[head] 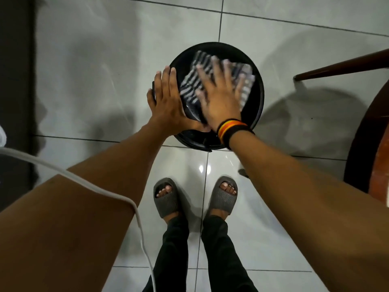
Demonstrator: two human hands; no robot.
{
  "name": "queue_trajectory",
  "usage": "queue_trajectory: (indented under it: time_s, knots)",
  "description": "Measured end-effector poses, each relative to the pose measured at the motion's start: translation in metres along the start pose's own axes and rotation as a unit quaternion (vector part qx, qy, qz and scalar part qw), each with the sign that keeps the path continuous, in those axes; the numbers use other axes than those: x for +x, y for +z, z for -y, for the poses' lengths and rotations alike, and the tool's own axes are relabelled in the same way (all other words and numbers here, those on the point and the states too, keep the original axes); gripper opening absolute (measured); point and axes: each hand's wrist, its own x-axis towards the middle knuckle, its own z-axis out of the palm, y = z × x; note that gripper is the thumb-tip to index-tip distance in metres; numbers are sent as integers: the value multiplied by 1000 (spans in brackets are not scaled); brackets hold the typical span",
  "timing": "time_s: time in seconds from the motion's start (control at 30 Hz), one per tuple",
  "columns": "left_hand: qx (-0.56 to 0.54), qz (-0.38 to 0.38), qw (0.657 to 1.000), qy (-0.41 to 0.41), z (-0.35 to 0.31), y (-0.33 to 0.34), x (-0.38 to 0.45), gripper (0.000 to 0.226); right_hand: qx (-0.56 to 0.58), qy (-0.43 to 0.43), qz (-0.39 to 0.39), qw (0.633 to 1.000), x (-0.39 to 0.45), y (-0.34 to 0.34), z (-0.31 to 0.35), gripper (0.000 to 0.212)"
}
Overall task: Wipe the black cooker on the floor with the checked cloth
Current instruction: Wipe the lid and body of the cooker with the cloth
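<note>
Black cooker point(257, 114) stands on the tiled floor. Right hand point(219, 95), grip spread flat, presses the checked cloth point(192, 85) on its lid; left hand point(166, 100), grip open, braces its side. Risk: hard strokes could slide or tip the cooker.

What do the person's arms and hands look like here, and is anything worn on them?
Both forearms are bare, with no sleeves in view. The right hand has a black wristband with orange and yellow stripes at the wrist. The left hand wears nothing; no gloves or rings can be seen.
</note>
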Motion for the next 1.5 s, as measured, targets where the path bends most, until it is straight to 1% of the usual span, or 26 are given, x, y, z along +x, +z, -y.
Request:
queue_trajectory:
  time_s: [0.03, 0.07, 0.1, 0.17, 0.23, 0.33, 0.4, 0.5, 0.57, 0.67, 0.83, 0.9, 0.93, 1.0, 1.07, 1.13, 1.2, 1.23, 1.27, 1.3, 1.33, 1.37, 1.4, 1.43, 1.5]
  knots:
    - [0, 5, 1000, -6, 1, 0, -1, 167, -17, -50, 11, 999, -9, 4, 5, 57]
    - [4, 5, 1000, -11, 0, -1, -1, 163, -25, -83, 21, 996, -19, 4, 4, 57]
    - [11, 4, 1000, -12, 0, -2, -1, 163, -21, -98, 33, 994, -31, 2, -2, 56]
    - [17, 3, 1000, -11, -2, -5, -1, 166, 6, -89, 43, 995, -52, -1, -24, 52]
    - [7, 3, 1000, -11, -2, -3, -1, 170, 33, -38, 37, 998, -67, -5, -49, 51]
    - [1, -6, 1000, -6, -1, 0, 0, 169, 134, 93, 3, 987, -52, -8, -61, 53]
    - [-3, -6, 1000, -11, 0, 0, 1, 169, 188, 165, -33, 968, -28, -9, -50, 56]
    - [-11, -8, 1000, -23, -3, -1, 0, 170, 220, 226, -73, 946, -10, -8, -34, 57]
    - [-14, -16, 999, -25, -6, -1, -2, 168, 233, 263, -91, 932, -22, -7, -32, 59]
    - [-24, -24, 999, -27, -3, 3, -3, 166, 306, 341, -114, 881, -55, 2, -16, 63]
    - [-22, -36, 998, -40, 1, 6, -10, 161, 416, 376, -141, 816, -100, 28, 56, 65]
    - [-23, -41, 997, -66, -2, 7, -20, 157, 435, 384, -144, 802, -102, 29, 67, 65]
    - [-29, -49, 994, -94, -5, 9, -27, 157, 432, 378, -140, 807, -100, 28, 63, 65]
    - [-67, -67, 978, -184, -19, 13, -46, 157, 404, 339, -119, 842, -93, 23, 46, 63]
    - [-126, -66, 945, -295, -44, 20, -60, 156, 369, 274, -82, 885, -80, 14, 20, 62]
    - [-189, -48, 901, -387, -73, 28, -71, 154, 336, 199, -36, 920, -61, 3, -5, 61]
    - [-252, -26, 861, -442, -97, 32, -77, 146, 298, 127, 10, 946, -40, -7, -24, 61]
    - [-272, -22, 846, -458, -102, 33, -80, 137, 280, 95, 31, 955, -31, -10, -30, 60]
    - [-277, -26, 841, -464, -105, 32, -80, 126, 264, 67, 49, 961, -24, -14, -36, 60]
    - [-260, -41, 850, -457, -102, 29, -78, 113, 252, 47, 62, 964, -20, -16, -40, 60]
    - [-226, -69, 869, -435, -96, 24, -75, 102, 247, 34, 70, 966, -17, -17, -42, 60]
    - [-183, -105, 894, -395, -86, 16, -69, 93, 245, 27, 73, 966, -16, -16, -43, 60]
    - [-139, -135, 920, -341, -73, 7, -62, 86, 245, 24, 71, 967, -16, -16, -44, 60]
    - [-97, -149, 944, -278, -58, -2, -52, 81, 245, 24, 66, 967, -16, -15, -43, 59]
    - [-19, -123, 981, -147, -28, -16, -32, 76, 243, 25, 51, 968, -18, -13, -42, 59]
